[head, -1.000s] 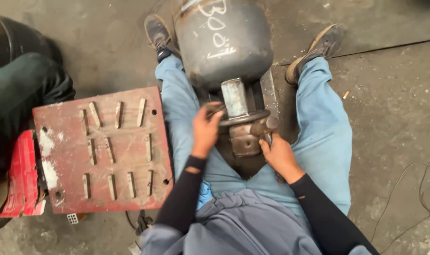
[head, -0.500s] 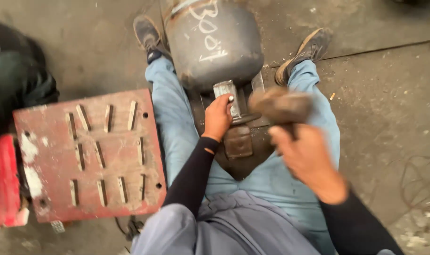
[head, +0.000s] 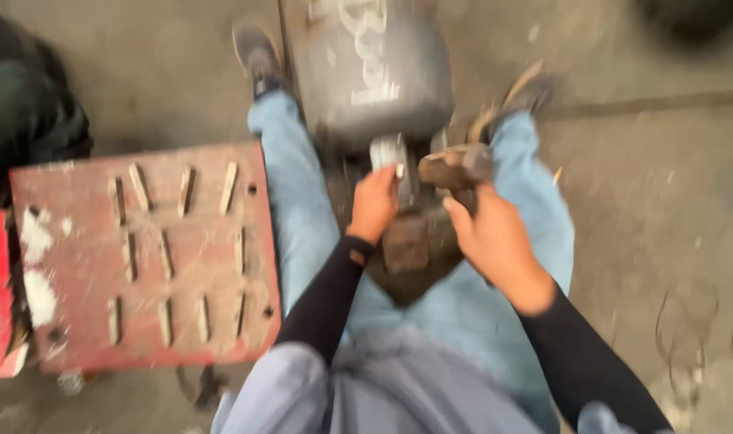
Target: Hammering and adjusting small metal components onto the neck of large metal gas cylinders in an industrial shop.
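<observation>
Head view: grey metal cylinder (head: pixel 374 72) lies at upper centre between the legs; judged heavy, rigid, hard to shift. Left hand (head: pixel 374 201) is closed around the metal fitting (head: pixel 389 157) at its near end. Right hand (head: pixel 487 237), frame centre, grips a blurred hammer (head: pixel 455 167) just beside that fitting.
</observation>
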